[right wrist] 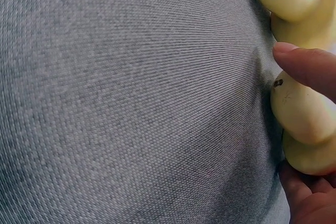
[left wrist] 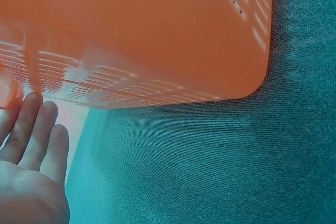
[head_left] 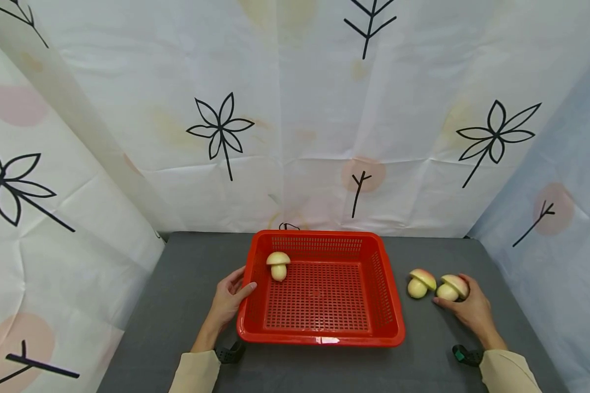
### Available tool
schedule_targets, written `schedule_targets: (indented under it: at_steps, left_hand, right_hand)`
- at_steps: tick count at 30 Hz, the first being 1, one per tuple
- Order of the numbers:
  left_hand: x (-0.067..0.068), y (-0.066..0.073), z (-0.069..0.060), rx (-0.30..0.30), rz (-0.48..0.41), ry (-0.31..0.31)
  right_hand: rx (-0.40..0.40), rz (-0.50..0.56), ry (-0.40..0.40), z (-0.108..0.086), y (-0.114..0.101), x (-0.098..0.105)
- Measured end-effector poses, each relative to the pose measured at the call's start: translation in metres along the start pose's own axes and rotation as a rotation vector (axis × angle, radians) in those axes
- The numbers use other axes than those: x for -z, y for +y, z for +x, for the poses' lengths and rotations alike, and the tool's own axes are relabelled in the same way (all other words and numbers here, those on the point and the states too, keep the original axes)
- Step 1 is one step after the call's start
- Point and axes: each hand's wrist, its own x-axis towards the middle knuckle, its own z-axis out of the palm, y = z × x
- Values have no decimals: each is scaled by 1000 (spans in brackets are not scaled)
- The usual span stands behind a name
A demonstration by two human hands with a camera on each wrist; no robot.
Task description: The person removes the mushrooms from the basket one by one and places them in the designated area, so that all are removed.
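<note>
A red plastic basket (head_left: 319,342) with slotted walls sits mid-table in the head view. My left hand (head_left: 228,297) holds its left side, thumb over the rim and fingers along the outer wall. In the left wrist view those fingers (left wrist: 44,135) lie close to the basket's outer wall (left wrist: 157,40). One toy mushroom (head_left: 278,265) with a pale cap is inside, near the back left corner. Right of the basket, my right hand (head_left: 474,314) grips a toy mushroom (head_left: 449,290) between thumb and fingers. Beside it rests another reddish-yellow capped mushroom (head_left: 418,284).
The dark grey table (head_left: 187,284) has a patterned white cloth (head_left: 295,191) hanging behind it and more cloth at both sides. A small dark cord loop (head_left: 289,225) shows behind the basket's back rim.
</note>
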Motion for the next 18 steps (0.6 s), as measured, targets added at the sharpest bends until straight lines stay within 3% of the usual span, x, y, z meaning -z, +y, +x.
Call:
schedule_targets:
  at_steps: [6,18]
  left_hand:
    - [0,-1,0,-17,17,-2]
    - [0,1,0,11,-2,-1]
  right_hand:
    - [9,-16,-2,1,0,0]
    - [74,-21,15,-2,0,1]
